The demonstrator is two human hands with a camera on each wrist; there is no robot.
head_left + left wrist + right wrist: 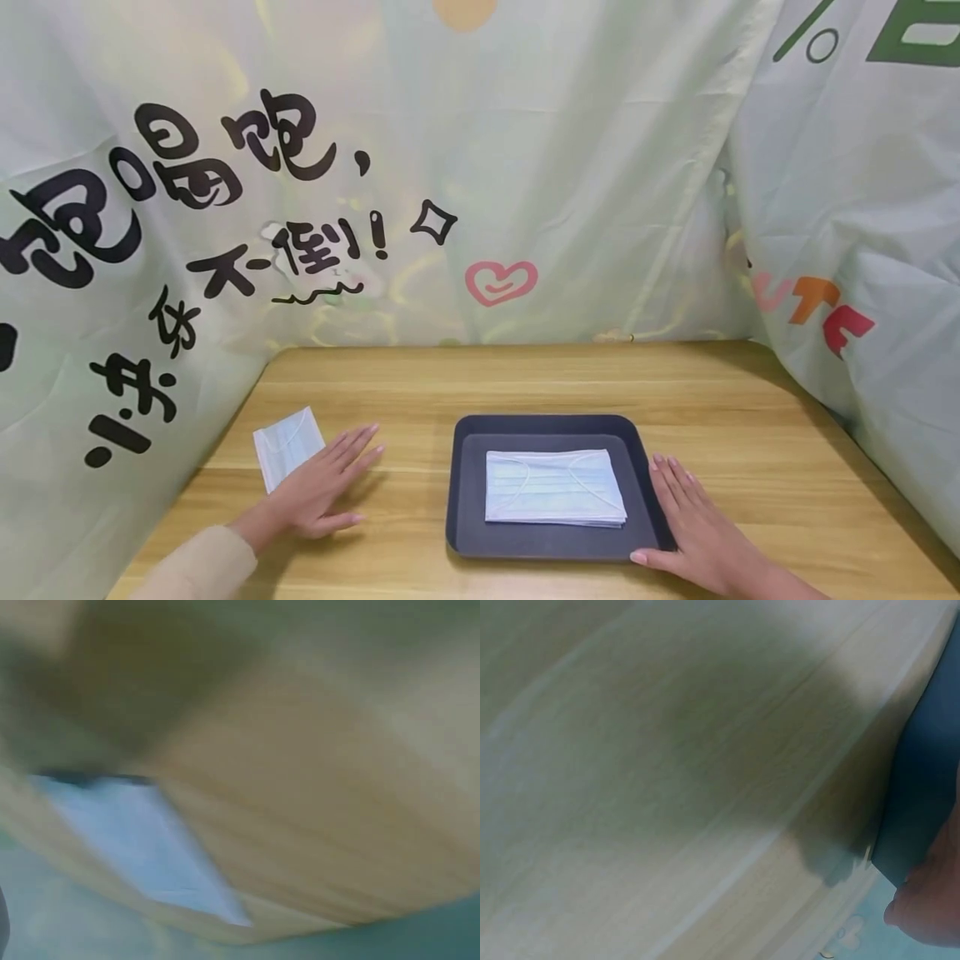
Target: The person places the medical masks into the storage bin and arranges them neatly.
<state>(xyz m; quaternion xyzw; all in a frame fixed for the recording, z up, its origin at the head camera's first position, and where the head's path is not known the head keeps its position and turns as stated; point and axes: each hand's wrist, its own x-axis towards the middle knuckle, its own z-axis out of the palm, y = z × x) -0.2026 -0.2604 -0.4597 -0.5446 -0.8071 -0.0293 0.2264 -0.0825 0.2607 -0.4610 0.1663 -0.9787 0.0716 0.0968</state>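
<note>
A stack of pale blue face masks (551,487) lies flat in a dark, shallow tray (468,533). Along the tray's right side is my right hand (697,521), fingers straight and thumb at the near corner. The right wrist view catches the tray's outer wall (922,765) with part of that hand (934,904) against it. My left hand (322,487) is spread with nothing in its grasp, left of the tray. Behind it a single face mask (288,446) lies on the table, partly covered by the hand. The left wrist view shows this mask (142,840) blurred.
Everything lies on a wood-grain table (405,383). Pale printed cloth (585,183) with black lettering and a pink heart hangs behind the table and along both sides.
</note>
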